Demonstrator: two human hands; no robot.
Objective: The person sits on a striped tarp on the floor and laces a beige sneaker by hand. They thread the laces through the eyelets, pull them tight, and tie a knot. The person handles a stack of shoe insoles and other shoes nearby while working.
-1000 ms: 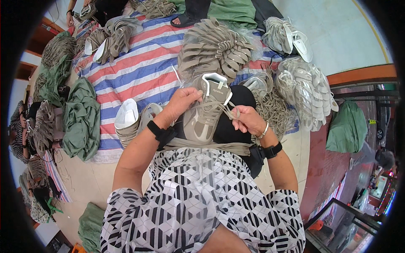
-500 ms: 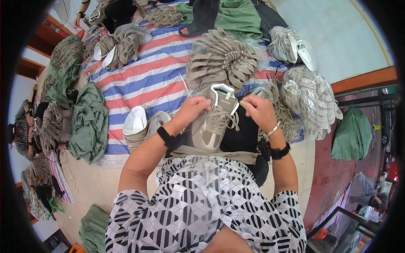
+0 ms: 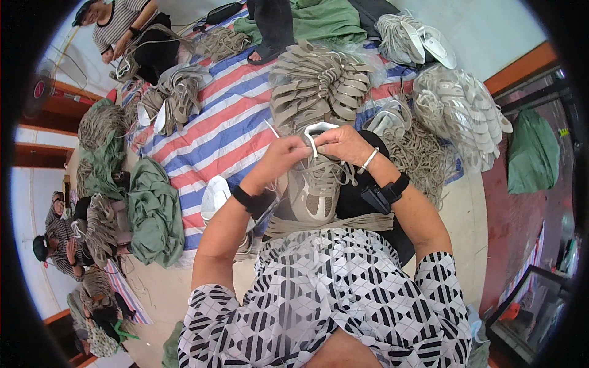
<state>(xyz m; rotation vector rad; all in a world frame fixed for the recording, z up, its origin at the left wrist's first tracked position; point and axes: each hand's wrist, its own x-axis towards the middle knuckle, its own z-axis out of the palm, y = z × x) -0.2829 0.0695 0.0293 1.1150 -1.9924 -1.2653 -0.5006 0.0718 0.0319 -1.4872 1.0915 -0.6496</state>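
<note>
A beige-grey shoe upper (image 3: 316, 196) with white lining and loosely threaded laces lies over my lap, toe toward me. My left hand (image 3: 286, 156) pinches its collar edge at the left of the opening. My right hand (image 3: 348, 146) reaches across the tongue, thumb and fingers pinched on the same edge, and the fingertips of both hands meet there. What exactly lies between the fingertips is too small to make out. A bundle of beige laces (image 3: 331, 226) runs across my lap below the toe.
Ahead, a fanned pile of beige uppers (image 3: 322, 86) lies on a striped sheet (image 3: 227, 132). Tangled laces (image 3: 420, 156) and plastic-wrapped uppers (image 3: 457, 116) are at right. White-lined uppers (image 3: 215, 196) stand left, near green cloth (image 3: 155, 211). Other people (image 3: 126, 27) sit at far left.
My right hand has moved left from the right side of the opening, over the tongue, to meet my left hand. The view has shifted, showing more of the people at left.
</note>
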